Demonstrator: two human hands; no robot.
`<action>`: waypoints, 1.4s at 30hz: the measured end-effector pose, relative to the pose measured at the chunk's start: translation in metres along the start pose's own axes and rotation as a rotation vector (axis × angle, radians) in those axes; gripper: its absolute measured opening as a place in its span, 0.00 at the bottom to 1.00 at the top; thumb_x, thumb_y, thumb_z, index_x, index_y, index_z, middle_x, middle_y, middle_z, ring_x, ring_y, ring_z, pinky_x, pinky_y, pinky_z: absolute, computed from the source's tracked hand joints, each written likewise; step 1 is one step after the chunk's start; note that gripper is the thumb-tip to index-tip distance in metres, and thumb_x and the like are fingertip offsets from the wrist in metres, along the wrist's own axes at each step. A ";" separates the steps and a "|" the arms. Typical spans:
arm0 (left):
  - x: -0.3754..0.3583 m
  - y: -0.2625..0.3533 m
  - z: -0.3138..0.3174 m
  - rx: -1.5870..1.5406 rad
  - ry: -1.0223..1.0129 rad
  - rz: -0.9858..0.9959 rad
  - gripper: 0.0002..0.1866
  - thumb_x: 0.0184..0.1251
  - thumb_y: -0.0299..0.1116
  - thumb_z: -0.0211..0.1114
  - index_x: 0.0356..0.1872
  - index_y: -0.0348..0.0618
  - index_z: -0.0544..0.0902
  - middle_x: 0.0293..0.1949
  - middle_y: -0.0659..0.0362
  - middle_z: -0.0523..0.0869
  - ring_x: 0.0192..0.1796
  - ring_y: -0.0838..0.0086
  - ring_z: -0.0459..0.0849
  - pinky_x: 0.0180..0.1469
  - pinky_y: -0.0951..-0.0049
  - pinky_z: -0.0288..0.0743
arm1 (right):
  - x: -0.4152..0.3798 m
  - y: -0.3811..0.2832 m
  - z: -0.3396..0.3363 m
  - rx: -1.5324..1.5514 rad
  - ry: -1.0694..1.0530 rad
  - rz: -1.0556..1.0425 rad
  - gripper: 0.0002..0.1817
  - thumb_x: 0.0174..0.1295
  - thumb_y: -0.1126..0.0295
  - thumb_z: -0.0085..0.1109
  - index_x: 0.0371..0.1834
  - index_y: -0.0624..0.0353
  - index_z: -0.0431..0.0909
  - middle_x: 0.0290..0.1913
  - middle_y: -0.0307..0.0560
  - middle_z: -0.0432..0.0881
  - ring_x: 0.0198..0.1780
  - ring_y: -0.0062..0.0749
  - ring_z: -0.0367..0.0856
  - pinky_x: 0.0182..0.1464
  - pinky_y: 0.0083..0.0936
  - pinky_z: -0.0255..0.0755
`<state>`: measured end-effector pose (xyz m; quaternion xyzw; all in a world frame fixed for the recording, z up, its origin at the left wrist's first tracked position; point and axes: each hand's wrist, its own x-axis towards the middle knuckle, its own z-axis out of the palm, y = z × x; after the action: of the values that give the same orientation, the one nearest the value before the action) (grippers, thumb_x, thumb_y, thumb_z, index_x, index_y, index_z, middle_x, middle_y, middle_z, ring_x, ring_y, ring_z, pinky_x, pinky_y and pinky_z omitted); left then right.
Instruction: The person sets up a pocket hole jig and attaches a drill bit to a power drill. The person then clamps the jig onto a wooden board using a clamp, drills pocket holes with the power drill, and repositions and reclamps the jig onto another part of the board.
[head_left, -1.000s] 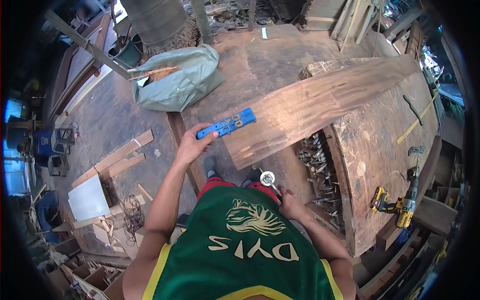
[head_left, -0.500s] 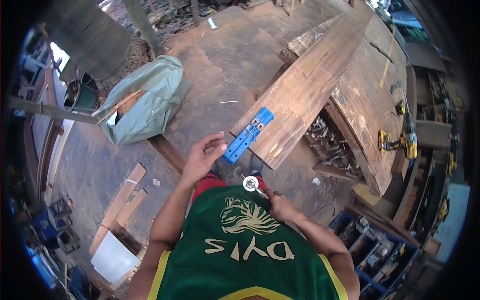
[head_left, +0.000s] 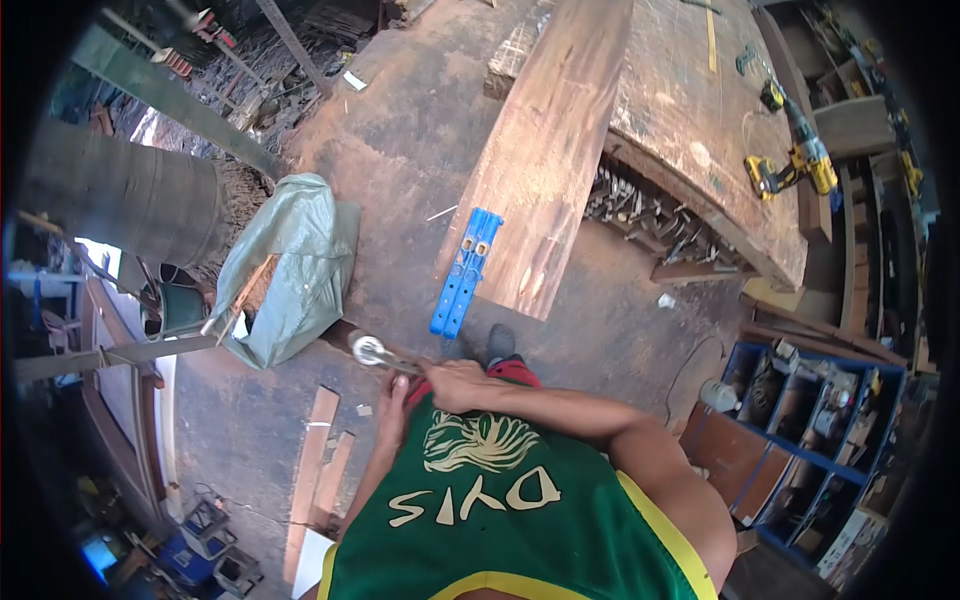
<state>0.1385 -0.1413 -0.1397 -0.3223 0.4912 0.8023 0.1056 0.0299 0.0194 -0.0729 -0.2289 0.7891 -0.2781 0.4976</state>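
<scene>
My right hand (head_left: 458, 386) is closed round the handle end of a metal locking clamp (head_left: 402, 362) with a round white pad. The pad points left, away from my body. Just below the tool, my left hand (head_left: 396, 392) is up against its handles with the fingers bent; part of this hand is hidden. Ahead of my hands, a blue pocket-hole jig (head_left: 462, 280) lies over the near left corner of a long brown board (head_left: 545, 160). Its near end sticks out past the board's edge. Wood shavings are scattered on the board.
A wooden workbench (head_left: 690, 140) stands at the right, with a yellow cordless drill (head_left: 790, 170) on it. At the left is a green sack (head_left: 300, 250). Wood strips (head_left: 312, 460) lie on the floor. A blue divided organizer (head_left: 800, 440) sits at the lower right.
My right hand has swung left with the clamp. The left hand has drawn back from beside the jig to the clamp. The view has turned; the jig still lies on the board.
</scene>
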 end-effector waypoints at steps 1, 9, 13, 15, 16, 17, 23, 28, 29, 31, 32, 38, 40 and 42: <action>0.000 0.004 -0.004 0.020 0.002 -0.010 0.28 0.76 0.46 0.60 0.65 0.33 0.70 0.57 0.49 0.81 0.58 0.65 0.80 0.62 0.65 0.74 | 0.009 -0.011 0.008 0.046 0.019 -0.071 0.37 0.57 0.72 0.53 0.74 0.62 0.59 0.57 0.69 0.79 0.59 0.61 0.80 0.59 0.51 0.74; 0.001 0.066 -0.005 -0.037 -0.064 0.282 0.38 0.72 0.56 0.60 0.72 0.40 0.65 0.56 0.55 0.77 0.56 0.67 0.78 0.62 0.64 0.71 | 0.018 -0.058 0.011 0.380 0.168 -0.331 0.47 0.60 0.66 0.54 0.82 0.57 0.42 0.70 0.80 0.59 0.68 0.74 0.66 0.67 0.47 0.67; 0.016 0.121 -0.009 0.223 -0.179 0.310 0.50 0.55 0.50 0.77 0.71 0.31 0.62 0.48 0.56 0.76 0.54 0.67 0.78 0.59 0.65 0.74 | 0.018 -0.080 0.005 0.355 0.242 -0.421 0.55 0.57 0.58 0.59 0.81 0.65 0.34 0.73 0.80 0.51 0.76 0.70 0.49 0.74 0.47 0.56; 0.031 0.149 0.004 0.205 -0.194 0.284 0.52 0.50 0.45 0.80 0.71 0.27 0.60 0.45 0.56 0.76 0.54 0.65 0.79 0.60 0.64 0.74 | 0.043 -0.078 0.010 0.337 0.342 -0.459 0.59 0.54 0.56 0.63 0.81 0.64 0.33 0.71 0.79 0.50 0.72 0.70 0.57 0.73 0.48 0.58; 0.042 0.161 0.007 0.251 -0.281 0.269 0.50 0.53 0.46 0.78 0.70 0.27 0.61 0.48 0.55 0.76 0.56 0.64 0.78 0.61 0.63 0.75 | 0.043 -0.081 -0.003 0.422 0.301 -0.462 0.61 0.54 0.55 0.63 0.80 0.66 0.30 0.71 0.81 0.48 0.74 0.72 0.53 0.74 0.47 0.56; 0.055 0.173 0.008 0.299 -0.372 0.251 0.48 0.56 0.48 0.76 0.70 0.27 0.62 0.50 0.54 0.76 0.57 0.64 0.78 0.63 0.63 0.75 | 0.047 -0.083 -0.010 0.513 0.265 -0.466 0.63 0.54 0.54 0.64 0.79 0.68 0.26 0.72 0.82 0.47 0.75 0.73 0.50 0.75 0.47 0.54; 0.176 0.213 0.008 0.287 -0.747 0.043 0.44 0.65 0.55 0.67 0.72 0.35 0.63 0.63 0.51 0.74 0.69 0.59 0.71 0.73 0.56 0.62 | 0.117 -0.103 -0.042 0.729 0.859 -0.297 0.67 0.52 0.54 0.69 0.76 0.76 0.24 0.76 0.84 0.35 0.80 0.69 0.41 0.77 0.43 0.51; 0.238 0.281 0.031 0.905 -1.276 0.082 0.42 0.64 0.49 0.72 0.72 0.37 0.65 0.70 0.48 0.70 0.73 0.61 0.67 0.75 0.62 0.57 | 0.106 -0.126 -0.056 0.946 1.056 -0.147 0.64 0.51 0.60 0.71 0.80 0.68 0.31 0.78 0.72 0.48 0.80 0.56 0.49 0.79 0.38 0.46; 0.255 0.289 0.038 1.159 -1.487 0.163 0.40 0.63 0.47 0.73 0.71 0.35 0.68 0.69 0.46 0.71 0.73 0.62 0.67 0.74 0.63 0.57 | 0.094 -0.129 -0.058 1.040 1.029 -0.079 0.62 0.52 0.59 0.70 0.80 0.65 0.33 0.77 0.71 0.51 0.79 0.55 0.52 0.78 0.37 0.48; 0.262 0.314 0.068 1.164 -1.413 0.058 0.33 0.60 0.40 0.76 0.63 0.35 0.76 0.64 0.45 0.77 0.71 0.59 0.71 0.72 0.63 0.61 | 0.078 -0.129 -0.051 1.148 1.046 0.001 0.60 0.53 0.58 0.69 0.81 0.63 0.36 0.76 0.69 0.54 0.78 0.54 0.55 0.77 0.37 0.50; 0.283 0.323 0.080 1.302 -1.343 0.262 0.29 0.59 0.36 0.76 0.61 0.36 0.79 0.63 0.46 0.78 0.69 0.56 0.73 0.71 0.62 0.64 | 0.075 -0.126 -0.041 1.109 1.067 0.058 0.59 0.54 0.57 0.68 0.81 0.62 0.37 0.76 0.68 0.56 0.77 0.53 0.57 0.76 0.37 0.52; 0.278 0.349 0.212 1.240 -1.631 1.281 0.23 0.55 0.29 0.75 0.55 0.44 0.84 0.60 0.53 0.82 0.66 0.52 0.76 0.67 0.56 0.70 | 0.088 -0.116 0.015 1.143 1.094 0.230 0.58 0.52 0.48 0.65 0.80 0.64 0.44 0.73 0.72 0.62 0.74 0.55 0.63 0.72 0.39 0.60; 0.255 0.335 0.259 1.142 -1.886 1.386 0.23 0.55 0.32 0.75 0.54 0.45 0.84 0.60 0.55 0.82 0.66 0.52 0.75 0.67 0.55 0.70 | 0.096 -0.114 0.017 1.232 1.047 0.290 0.56 0.53 0.46 0.64 0.79 0.63 0.47 0.74 0.70 0.59 0.75 0.55 0.62 0.74 0.39 0.58; 0.236 0.313 0.291 1.066 -2.058 1.412 0.23 0.54 0.33 0.76 0.54 0.46 0.84 0.61 0.56 0.82 0.67 0.52 0.75 0.66 0.55 0.71 | 0.108 -0.124 0.021 1.265 1.120 0.287 0.55 0.54 0.49 0.64 0.80 0.62 0.47 0.74 0.68 0.59 0.75 0.52 0.61 0.75 0.37 0.56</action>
<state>-0.3156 -0.0816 0.0297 0.8164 0.4978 0.2741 0.1025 0.0157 -0.1463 -0.0685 0.3648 0.6363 -0.6725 0.0988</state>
